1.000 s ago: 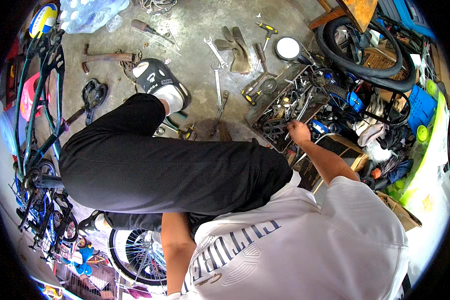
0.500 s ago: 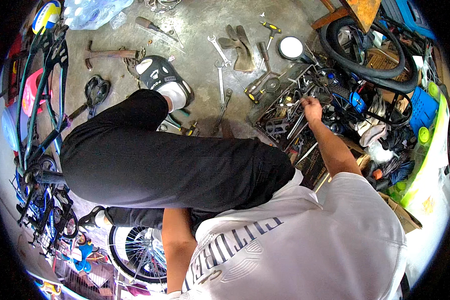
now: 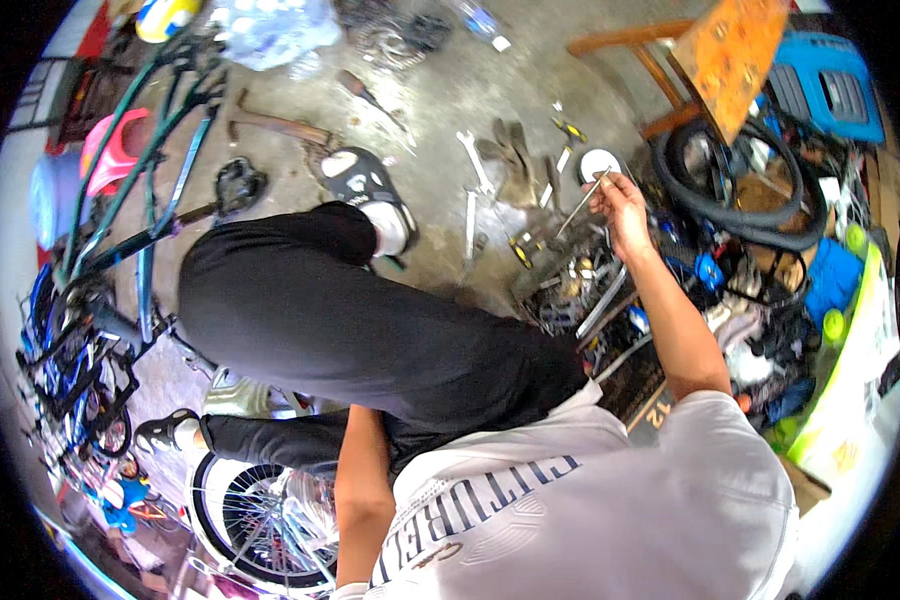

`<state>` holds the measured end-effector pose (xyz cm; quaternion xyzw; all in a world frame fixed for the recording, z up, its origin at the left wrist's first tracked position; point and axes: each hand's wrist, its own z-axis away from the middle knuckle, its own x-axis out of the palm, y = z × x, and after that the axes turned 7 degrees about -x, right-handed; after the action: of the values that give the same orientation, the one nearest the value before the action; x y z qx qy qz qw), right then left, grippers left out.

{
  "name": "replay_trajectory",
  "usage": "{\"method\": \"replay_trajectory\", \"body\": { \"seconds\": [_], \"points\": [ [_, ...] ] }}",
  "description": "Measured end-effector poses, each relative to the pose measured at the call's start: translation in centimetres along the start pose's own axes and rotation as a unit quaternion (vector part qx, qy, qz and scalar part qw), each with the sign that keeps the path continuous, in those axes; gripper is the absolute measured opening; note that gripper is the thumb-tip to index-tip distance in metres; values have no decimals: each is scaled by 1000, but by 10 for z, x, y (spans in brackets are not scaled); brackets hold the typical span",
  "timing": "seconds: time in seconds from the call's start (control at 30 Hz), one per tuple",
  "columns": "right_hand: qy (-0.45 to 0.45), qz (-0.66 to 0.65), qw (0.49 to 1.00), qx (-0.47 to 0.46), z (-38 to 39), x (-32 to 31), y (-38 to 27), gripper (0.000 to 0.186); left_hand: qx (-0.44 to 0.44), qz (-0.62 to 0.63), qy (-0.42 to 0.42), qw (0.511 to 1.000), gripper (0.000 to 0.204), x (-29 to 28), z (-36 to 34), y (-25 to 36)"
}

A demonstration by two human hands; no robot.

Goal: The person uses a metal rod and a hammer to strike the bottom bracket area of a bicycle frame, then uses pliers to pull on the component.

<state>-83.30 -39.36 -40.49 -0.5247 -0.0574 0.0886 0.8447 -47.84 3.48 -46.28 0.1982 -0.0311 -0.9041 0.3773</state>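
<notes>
Metal rod (image 3: 575, 214): on the right, slanting over the far edge of the tool heap (image 3: 580, 288); gripped near its far end, perhaps to leave the longer part free.
Spanners (image 3: 476, 162): on the concrete floor (image 3: 440, 105) beside the work glove (image 3: 516, 170), seemingly for easy reach.
Right hand (image 3: 620, 205): thumb and fingers clamped on the rod.
Left hand: hidden beyond its forearm (image 3: 365, 490); cannot tell its state.

Before you, the concrete floor (image 3: 435, 95) bears a pale glare; your black trousers (image 3: 370, 310) lose detail; the glove (image 3: 517, 182) is blurred; fisheye distortion bends the dark-cornered margins.
</notes>
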Motion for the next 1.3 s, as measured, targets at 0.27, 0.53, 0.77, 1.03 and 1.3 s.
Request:
{"method": "replay_trajectory", "body": {
  "seconds": [0.27,0.53,0.77,1.03,1.3],
  "points": [
    [-146,-35,970,-191,-73,193,-114,20,94,193,12,977,48,-31,67,74],
    [-374,-166,858,-311,16,394,-283,21,333,256,-149,895,54,-97,253,161],
    [-488,-188,827,-208,141,472,-260,18,437,242,-176,848,50,-76,273,149],
    [-501,-153,828,-200,193,484,-209,19,446,235,-56,862,51,-82,271,135],
    [-505,-102,821,-244,215,485,-183,19,434,239,0,869,44,-71,255,135]
  ]
}}
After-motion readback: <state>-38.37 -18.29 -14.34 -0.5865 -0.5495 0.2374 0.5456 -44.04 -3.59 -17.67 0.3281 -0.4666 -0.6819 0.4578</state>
